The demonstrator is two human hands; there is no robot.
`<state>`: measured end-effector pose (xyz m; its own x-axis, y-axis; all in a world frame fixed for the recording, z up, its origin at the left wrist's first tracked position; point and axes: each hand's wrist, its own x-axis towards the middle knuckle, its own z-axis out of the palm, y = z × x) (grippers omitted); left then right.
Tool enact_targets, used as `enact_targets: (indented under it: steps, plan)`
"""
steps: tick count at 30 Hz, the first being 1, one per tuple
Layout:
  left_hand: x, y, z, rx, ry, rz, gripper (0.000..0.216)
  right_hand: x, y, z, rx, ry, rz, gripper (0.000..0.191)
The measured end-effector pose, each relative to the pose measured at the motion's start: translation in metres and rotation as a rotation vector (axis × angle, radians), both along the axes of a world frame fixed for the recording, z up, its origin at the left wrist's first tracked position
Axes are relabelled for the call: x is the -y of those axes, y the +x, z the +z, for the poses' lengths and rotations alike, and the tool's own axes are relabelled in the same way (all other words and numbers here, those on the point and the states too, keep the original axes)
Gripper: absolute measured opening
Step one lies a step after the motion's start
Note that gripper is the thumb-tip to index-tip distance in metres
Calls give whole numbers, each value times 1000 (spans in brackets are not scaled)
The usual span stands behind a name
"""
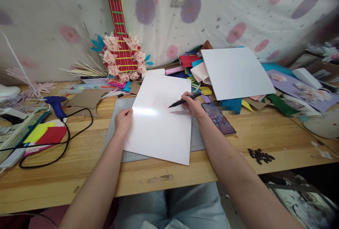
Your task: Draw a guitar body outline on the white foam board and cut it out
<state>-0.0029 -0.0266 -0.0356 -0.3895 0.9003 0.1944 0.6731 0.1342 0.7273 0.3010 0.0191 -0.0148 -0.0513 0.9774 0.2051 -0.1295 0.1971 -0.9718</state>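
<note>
Tabletop (148,168) in front of the white board (159,133) gives passage; forearms (225,154) bar both sides.

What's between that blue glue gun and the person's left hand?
In the head view, brown cardboard pieces, black cord, some wooden tabletop, then a sliver of gray cutting mat lead to the left hand.

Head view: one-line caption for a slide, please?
Left hand holding the edge of a white board over a gray mat, right hand holding a black marker above the board.

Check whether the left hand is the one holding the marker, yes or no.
No, the marker is in the right hand, while the left hand is at the left edge of the white board.
</note>
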Motion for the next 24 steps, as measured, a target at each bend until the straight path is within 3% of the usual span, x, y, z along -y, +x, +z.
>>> enact_targets:
  steps: [8,16,24]
  plan:
    - [-37,-23,40,-193,-85,-83,28,17,-14,6,152,41,2,26]
    - [-55,-27,28,-89,-213,-103,30,24,-35,-2,230,-9,-85,31]
    - [-64,-35,36,-238,-191,-130,34,22,-43,2,268,37,-83,27]
